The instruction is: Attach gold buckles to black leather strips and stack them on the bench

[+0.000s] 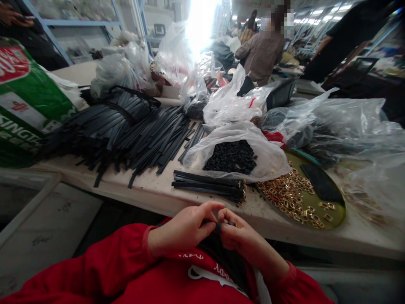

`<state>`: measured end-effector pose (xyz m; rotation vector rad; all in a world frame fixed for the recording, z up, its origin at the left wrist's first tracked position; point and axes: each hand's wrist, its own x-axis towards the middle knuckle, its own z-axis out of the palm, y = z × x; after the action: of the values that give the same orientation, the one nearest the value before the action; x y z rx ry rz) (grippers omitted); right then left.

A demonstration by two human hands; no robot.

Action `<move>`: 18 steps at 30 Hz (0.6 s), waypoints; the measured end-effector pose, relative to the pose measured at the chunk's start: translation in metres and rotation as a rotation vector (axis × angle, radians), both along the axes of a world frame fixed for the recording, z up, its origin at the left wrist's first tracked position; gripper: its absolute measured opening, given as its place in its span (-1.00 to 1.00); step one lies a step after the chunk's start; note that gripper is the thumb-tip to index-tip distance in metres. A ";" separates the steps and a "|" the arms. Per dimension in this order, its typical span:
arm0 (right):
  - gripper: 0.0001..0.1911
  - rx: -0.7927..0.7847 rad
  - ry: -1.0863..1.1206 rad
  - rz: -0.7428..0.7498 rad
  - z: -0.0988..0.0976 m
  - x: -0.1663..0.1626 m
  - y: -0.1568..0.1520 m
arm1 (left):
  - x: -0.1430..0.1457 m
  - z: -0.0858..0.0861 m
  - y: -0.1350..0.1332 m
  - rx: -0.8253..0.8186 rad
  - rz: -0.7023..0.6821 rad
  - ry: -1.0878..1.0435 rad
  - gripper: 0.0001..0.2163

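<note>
Close to my body, in front of the table edge, both hands meet on a black strap [218, 228]. My left hand [186, 228] pinches it from one side, thumb against fingers. The fingers of my right hand [242, 236] are closed on the other side, where a bit of gold metal shows at the fingertips. Most of the strap is hidden by the fingers. Just beyond the hands lies a bundle of black straps [205, 185] with gold buckles at its right end. Gold buckles [294, 185] are heaped on a yellowish round tray [337, 215] to the right.
An open plastic bag [196, 154] holds small black pieces [230, 156]. Long black strips [152, 135] pile up at left, near a green bag [38, 105]. A dark flat object [322, 181] lies on the tray. More plastic bags [348, 114] crowd the back. Other people [262, 55] are beyond.
</note>
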<state>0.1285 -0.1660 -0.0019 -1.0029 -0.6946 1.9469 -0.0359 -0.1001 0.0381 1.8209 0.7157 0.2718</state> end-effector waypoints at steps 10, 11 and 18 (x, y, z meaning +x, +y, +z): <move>-0.87 0.345 -0.582 -0.057 0.001 0.006 0.002 | 0.004 -0.023 0.013 -0.429 -0.026 -0.058 -0.63; -0.87 0.344 -0.578 -0.048 0.001 0.007 0.002 | 0.003 -0.021 0.015 -0.467 -0.042 -0.055 -0.66; -0.89 0.459 -0.729 0.055 -0.001 0.007 0.005 | 0.007 -0.024 0.019 -0.452 0.030 0.024 -0.81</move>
<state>0.1359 -0.1614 -0.0030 -1.3947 -1.5020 1.3286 -0.0284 -0.0810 0.0140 1.3863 0.7530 0.0964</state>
